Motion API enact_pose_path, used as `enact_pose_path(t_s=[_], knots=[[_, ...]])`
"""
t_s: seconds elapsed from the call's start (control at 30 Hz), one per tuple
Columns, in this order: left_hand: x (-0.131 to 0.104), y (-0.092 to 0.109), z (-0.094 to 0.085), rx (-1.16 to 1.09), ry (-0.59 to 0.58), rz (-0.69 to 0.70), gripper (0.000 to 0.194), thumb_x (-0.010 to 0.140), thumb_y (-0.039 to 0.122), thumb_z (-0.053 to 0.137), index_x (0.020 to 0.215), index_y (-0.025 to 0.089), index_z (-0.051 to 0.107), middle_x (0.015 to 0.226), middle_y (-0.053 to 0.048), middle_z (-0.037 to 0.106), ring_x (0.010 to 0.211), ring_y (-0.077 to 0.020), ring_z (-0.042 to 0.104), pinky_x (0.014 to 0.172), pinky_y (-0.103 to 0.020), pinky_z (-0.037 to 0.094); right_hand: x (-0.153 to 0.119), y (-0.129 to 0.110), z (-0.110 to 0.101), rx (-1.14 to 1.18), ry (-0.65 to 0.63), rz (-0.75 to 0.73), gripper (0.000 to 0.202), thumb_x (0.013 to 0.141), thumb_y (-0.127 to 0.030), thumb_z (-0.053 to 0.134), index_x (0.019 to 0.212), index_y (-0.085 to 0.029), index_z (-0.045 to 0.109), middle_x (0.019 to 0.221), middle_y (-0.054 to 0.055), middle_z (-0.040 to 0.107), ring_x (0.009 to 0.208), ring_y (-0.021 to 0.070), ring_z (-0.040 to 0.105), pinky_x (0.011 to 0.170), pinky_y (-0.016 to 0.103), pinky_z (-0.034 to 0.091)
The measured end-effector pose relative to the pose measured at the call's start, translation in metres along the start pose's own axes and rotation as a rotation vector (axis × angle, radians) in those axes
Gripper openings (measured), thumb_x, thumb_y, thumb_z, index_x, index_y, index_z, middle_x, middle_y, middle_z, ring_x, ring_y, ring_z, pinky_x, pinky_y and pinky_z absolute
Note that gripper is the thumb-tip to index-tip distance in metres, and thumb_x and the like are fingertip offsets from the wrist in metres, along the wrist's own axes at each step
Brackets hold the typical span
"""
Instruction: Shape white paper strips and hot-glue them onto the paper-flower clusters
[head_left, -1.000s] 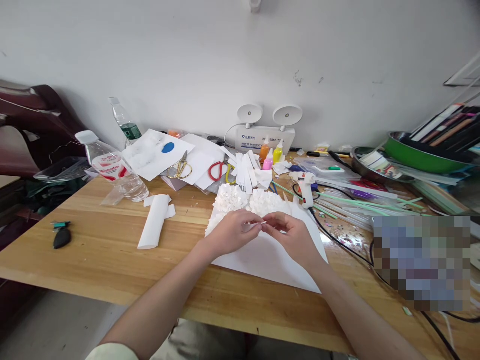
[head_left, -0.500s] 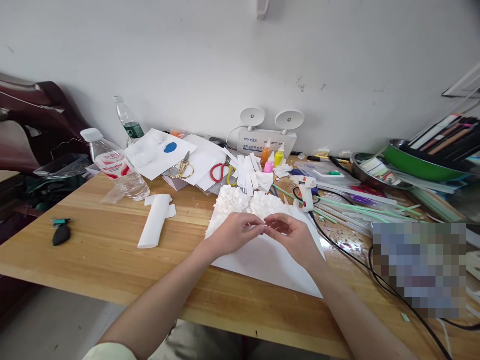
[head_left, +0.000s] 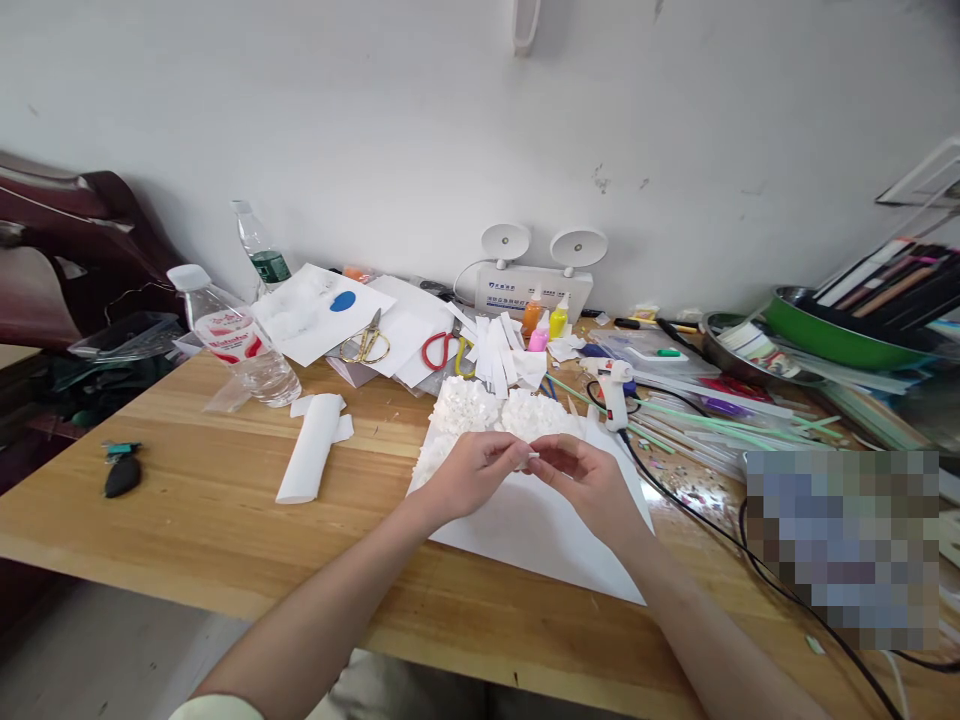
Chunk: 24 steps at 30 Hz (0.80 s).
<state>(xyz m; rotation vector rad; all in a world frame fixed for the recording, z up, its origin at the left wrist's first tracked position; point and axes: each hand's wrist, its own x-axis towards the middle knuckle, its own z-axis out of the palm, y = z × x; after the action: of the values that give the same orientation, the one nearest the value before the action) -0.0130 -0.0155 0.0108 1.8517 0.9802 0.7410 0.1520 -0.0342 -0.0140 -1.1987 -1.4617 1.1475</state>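
Observation:
My left hand and my right hand meet fingertip to fingertip over a white sheet. Between their pinched fingers is a small white piece of paper, mostly covered by the fingers. Behind the hands, on the upper part of the sheet, sit clusters of white crumpled paper petals. Part of these clusters is hidden by my hands. Loose white paper strips lie in a heap just beyond them.
A white glue gun with a black cord stands to the right, near green and clear sticks. On the left are a rolled paper, a water bottle and gold scissors. Small paint bottles stand at the back.
Both hands stay together in nearly the same place. Their fingers have closed in a little, and the white piece now shows between the fingertips. The view has tilted slightly.

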Motion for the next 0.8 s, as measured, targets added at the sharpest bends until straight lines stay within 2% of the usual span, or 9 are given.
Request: enact_pose_path(t_s=[0.13,0.3,0.47,0.67,0.8], knots=[[-0.0007,0.0036,-0.0018,0.125,-0.015,0.054,0.042,0.09,0.036,0.028,0.079,0.015,0.062,0.078,-0.004,0.065,0.073,-0.0143,0.057,0.067,-0.025,0.043,0.0014,0.0014,0.0003,-0.001,0.054,0.027,0.027,0.067,-0.04,0.065,0.082,-0.018,0.061,0.081,0.006,0.065,0.075,0.0198,0.062,0.07,0.035,0.05],[-0.0017,0.0039,0.0016,0.269,0.011,0.16,0.027,0.087,0.031,0.037,0.091,0.02,0.062,0.089,-0.003,0.065,0.082,-0.0156,0.057,0.074,-0.027,0.042,0.0038,0.0041,-0.0028,0.055,0.037,0.056,0.028,0.064,-0.04,0.067,0.082,-0.019,0.061,0.081,0.006,0.066,0.076,0.0193,0.061,0.069,0.033,0.051],[-0.0009,0.001,0.0058,0.217,0.068,0.088,0.019,0.083,0.028,0.046,0.084,0.02,0.064,0.083,-0.001,0.066,0.078,-0.0146,0.057,0.069,-0.024,0.042,0.0044,0.0059,-0.0043,0.091,-0.011,0.061,0.027,0.065,-0.037,0.068,0.083,-0.019,0.061,0.081,0.005,0.066,0.076,0.0186,0.061,0.072,0.033,0.05],[0.0009,-0.0012,0.0069,0.014,0.064,-0.018,0.025,0.084,0.03,0.043,0.077,0.017,0.063,0.078,-0.002,0.066,0.073,-0.0139,0.057,0.066,-0.023,0.043,0.0015,-0.0012,-0.0032,-0.017,-0.033,0.032,0.025,0.068,-0.037,0.065,0.085,-0.019,0.062,0.081,0.004,0.064,0.072,0.0165,0.059,0.067,0.031,0.049],[0.0011,-0.001,0.0058,-0.031,0.071,-0.04,0.025,0.083,0.032,0.044,0.077,0.016,0.063,0.078,-0.002,0.065,0.074,-0.0144,0.056,0.066,-0.023,0.043,0.0012,-0.0019,-0.0034,0.018,-0.03,0.005,0.023,0.071,-0.036,0.062,0.087,-0.019,0.061,0.084,0.005,0.063,0.074,0.0162,0.059,0.069,0.03,0.049]])
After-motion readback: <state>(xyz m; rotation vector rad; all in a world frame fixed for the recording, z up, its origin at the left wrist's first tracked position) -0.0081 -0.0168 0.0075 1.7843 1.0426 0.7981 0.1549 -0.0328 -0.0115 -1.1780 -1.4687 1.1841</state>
